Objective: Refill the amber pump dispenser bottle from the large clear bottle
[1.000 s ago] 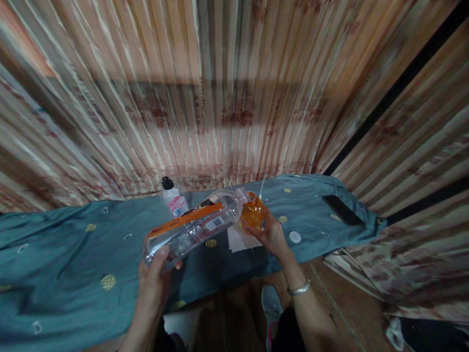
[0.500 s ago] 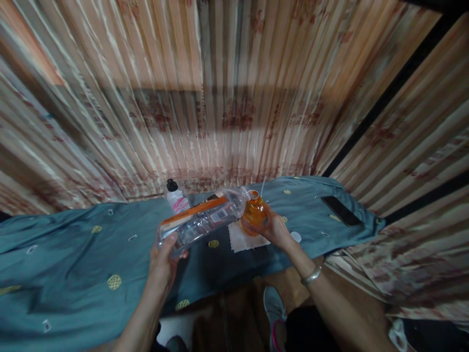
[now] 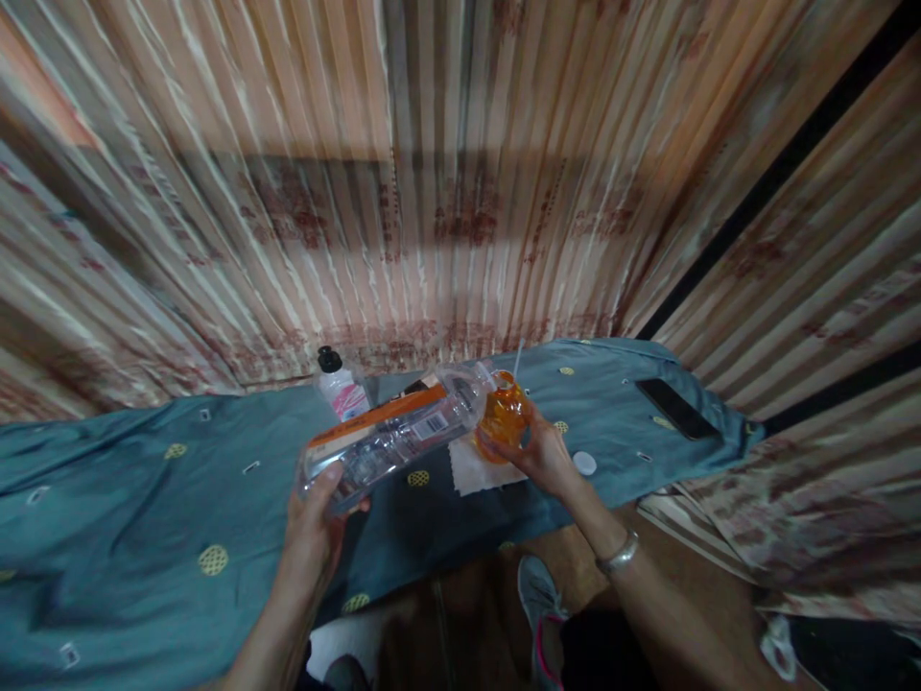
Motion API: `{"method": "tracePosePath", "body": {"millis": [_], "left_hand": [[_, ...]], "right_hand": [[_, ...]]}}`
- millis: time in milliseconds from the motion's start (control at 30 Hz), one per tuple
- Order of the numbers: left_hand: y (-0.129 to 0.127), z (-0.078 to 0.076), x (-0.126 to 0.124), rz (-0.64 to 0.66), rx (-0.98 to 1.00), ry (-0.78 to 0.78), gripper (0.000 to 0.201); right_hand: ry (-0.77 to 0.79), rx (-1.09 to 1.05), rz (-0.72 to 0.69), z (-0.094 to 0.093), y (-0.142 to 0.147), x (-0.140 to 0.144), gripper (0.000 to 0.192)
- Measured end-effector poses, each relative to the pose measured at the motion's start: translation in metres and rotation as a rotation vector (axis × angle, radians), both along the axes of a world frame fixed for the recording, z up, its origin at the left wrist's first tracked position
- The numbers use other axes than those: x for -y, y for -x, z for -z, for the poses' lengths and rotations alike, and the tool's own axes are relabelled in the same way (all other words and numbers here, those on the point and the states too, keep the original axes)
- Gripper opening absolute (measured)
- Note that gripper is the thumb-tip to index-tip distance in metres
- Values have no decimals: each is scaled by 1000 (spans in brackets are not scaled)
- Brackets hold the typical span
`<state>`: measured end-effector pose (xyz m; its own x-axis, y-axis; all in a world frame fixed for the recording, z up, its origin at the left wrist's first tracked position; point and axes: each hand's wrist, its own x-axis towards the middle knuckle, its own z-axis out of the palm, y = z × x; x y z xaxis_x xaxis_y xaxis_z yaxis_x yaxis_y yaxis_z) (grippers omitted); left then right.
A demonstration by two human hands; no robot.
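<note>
Well, taking the middle of my view as the dial's hub, teal cloth [image 3: 136,509] runs across its lower half. Between seven and eight, my left hand [image 3: 315,523] curls partway round the base end of a large clear bottle [image 3: 392,446], thumb on one side, fingertips on the other. Beyond, between eight and nine, I have a white bottle with a black cap [image 3: 343,392]. The clear bottle slants up off the cloth, neck toward three. White paper [image 3: 471,478] lies near six. Toward five is a small orange bottle [image 3: 504,413], its mouth right by that neck; I can't tell whether they touch. My right hand [image 3: 545,451], between four and five, wraps its fingers partly around the orange bottle, holding it. At four rests a round white lid [image 3: 584,464]; between three and four, a black phone [image 3: 676,409].
</note>
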<state>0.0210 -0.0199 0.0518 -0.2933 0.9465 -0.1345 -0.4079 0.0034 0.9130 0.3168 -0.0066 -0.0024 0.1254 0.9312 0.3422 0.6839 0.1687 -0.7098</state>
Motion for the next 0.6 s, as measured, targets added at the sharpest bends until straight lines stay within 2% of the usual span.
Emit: {"method": "tracePosePath", "body": {"millis": [433,600], "left_hand": [[12,12,18,-34,-4,-20,70],[20,15,17,29,-10,-3,70]], "right_hand": [[-13,-42,51,7,8,7,75],[-24,-40,69,10,9,8,75]]}}
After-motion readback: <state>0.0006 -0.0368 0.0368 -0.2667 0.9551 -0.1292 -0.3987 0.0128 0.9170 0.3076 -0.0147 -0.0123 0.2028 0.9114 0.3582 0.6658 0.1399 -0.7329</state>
